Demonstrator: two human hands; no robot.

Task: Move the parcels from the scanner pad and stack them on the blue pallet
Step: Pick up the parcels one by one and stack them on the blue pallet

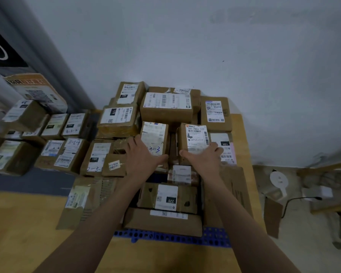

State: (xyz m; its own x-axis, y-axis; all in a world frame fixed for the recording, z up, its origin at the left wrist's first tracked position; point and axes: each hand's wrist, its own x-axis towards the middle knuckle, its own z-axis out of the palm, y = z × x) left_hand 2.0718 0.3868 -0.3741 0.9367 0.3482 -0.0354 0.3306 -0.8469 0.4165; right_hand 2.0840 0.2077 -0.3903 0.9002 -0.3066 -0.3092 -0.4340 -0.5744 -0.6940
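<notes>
Parcels crowd the blue pallet (215, 236) against a pale wall (185, 46), stacked several deep. The left hand (141, 155) lies spread over a small labelled box (155, 137), thumb hooked round its near right corner. The right hand (204, 157) cups the near end of a neighbouring carton marked 507 (195, 137), fingers wrapped on its right side and thumb on its left. Both boxes sit side by side atop the pile. More parcels (53, 140) stand in rows to the left on the wooden floor (18, 223).
</notes>
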